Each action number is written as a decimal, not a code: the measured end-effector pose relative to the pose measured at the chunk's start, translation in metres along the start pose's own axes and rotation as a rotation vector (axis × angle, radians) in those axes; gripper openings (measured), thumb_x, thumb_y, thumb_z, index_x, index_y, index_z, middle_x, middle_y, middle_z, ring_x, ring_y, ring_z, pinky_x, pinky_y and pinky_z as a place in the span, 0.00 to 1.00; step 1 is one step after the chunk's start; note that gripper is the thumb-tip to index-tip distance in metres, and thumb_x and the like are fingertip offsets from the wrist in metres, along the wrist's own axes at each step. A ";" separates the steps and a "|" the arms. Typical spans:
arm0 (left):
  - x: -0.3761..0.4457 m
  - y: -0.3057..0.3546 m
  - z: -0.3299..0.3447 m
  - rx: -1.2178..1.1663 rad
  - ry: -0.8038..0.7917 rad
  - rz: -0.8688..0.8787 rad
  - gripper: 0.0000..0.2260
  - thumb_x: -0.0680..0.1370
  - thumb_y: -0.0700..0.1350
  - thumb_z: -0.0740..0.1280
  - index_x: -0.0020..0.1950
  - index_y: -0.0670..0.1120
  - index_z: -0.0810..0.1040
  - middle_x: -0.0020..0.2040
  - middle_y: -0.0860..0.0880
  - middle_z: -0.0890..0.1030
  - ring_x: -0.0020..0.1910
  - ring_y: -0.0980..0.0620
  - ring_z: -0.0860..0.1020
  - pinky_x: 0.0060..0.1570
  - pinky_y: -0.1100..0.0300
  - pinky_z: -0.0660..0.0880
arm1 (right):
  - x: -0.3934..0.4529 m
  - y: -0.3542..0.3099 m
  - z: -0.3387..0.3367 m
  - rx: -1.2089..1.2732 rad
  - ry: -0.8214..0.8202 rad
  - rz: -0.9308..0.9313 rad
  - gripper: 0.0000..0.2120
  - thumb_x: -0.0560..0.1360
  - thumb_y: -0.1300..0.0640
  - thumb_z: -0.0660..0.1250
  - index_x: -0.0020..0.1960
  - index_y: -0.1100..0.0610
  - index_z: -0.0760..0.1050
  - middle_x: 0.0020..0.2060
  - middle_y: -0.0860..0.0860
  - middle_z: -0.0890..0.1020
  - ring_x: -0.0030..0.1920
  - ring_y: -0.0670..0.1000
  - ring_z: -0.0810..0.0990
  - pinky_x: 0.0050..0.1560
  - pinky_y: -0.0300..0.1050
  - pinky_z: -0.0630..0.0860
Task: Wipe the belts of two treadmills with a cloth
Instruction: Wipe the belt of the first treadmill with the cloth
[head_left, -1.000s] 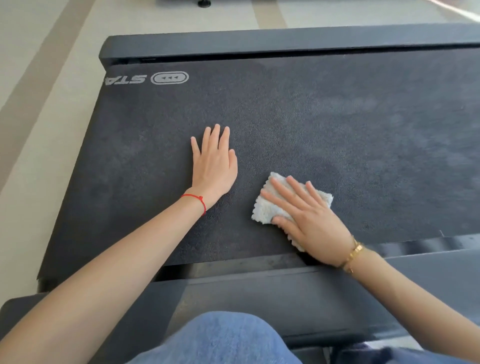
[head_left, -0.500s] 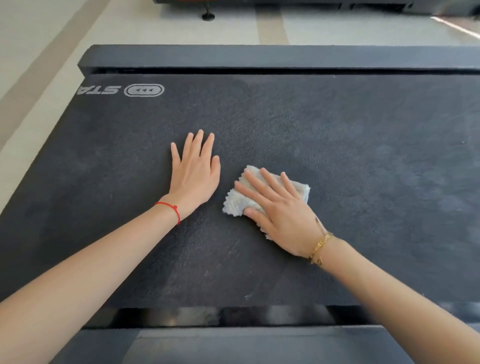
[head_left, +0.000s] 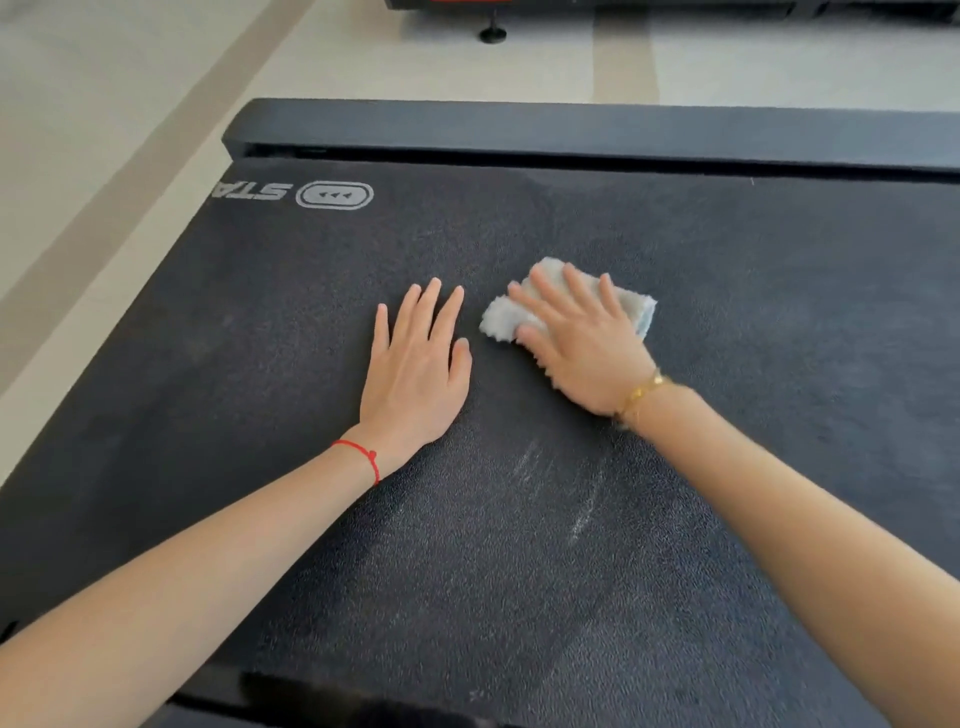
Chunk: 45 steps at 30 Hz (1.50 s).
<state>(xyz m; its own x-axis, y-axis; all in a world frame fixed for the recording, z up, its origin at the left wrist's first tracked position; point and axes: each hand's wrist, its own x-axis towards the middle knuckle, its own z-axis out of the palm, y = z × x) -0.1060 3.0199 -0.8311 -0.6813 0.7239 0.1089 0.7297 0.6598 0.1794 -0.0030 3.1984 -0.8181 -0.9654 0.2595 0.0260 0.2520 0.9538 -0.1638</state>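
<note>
step: wiping first belt (head_left: 519, 519), I'd say | right hand (head_left: 582, 343) flat, fingers spread, pressing the cloth (head_left: 501, 317) mid-belt | left hand (head_left: 415, 374) flat on belt beside it, bracing | next: probably those pale streaks (head_left: 582, 514) nearer me

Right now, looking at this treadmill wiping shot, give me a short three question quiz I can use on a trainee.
1. True or false: the left hand lies flat on the belt with nothing under it.
2. Which hand presses the white cloth onto the belt? A. left B. right C. both
3. Fill in: the pale scuff streaks lie ______ the person than the cloth does.

Key
1. True.
2. B: the right hand covers the cloth with straight fingers.
3. Nearer to.
</note>
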 end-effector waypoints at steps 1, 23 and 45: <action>0.000 0.000 0.000 0.004 0.000 0.001 0.26 0.83 0.51 0.49 0.81 0.49 0.53 0.81 0.47 0.53 0.80 0.48 0.50 0.78 0.43 0.48 | -0.008 -0.004 0.000 0.022 -0.016 -0.056 0.26 0.82 0.42 0.44 0.78 0.45 0.51 0.78 0.47 0.52 0.78 0.55 0.46 0.75 0.58 0.39; 0.000 0.000 0.000 0.084 -0.046 -0.005 0.27 0.82 0.53 0.40 0.82 0.49 0.48 0.82 0.49 0.49 0.80 0.49 0.46 0.78 0.44 0.47 | 0.121 0.062 -0.008 -0.031 -0.012 0.051 0.25 0.83 0.44 0.45 0.78 0.49 0.52 0.78 0.49 0.53 0.78 0.57 0.49 0.75 0.60 0.44; 0.000 -0.001 0.000 -0.006 -0.011 0.004 0.25 0.83 0.51 0.49 0.81 0.50 0.52 0.81 0.50 0.52 0.80 0.50 0.48 0.78 0.44 0.46 | 0.065 0.055 -0.015 -0.011 -0.065 0.044 0.25 0.82 0.42 0.45 0.78 0.44 0.52 0.78 0.49 0.52 0.77 0.56 0.49 0.76 0.60 0.45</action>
<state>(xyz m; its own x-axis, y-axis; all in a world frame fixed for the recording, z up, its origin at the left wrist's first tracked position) -0.1068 3.0194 -0.8311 -0.6777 0.7286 0.0990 0.7320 0.6558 0.1845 -0.0512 3.2704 -0.8105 -0.9557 0.2909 -0.0451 0.2943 0.9434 -0.1528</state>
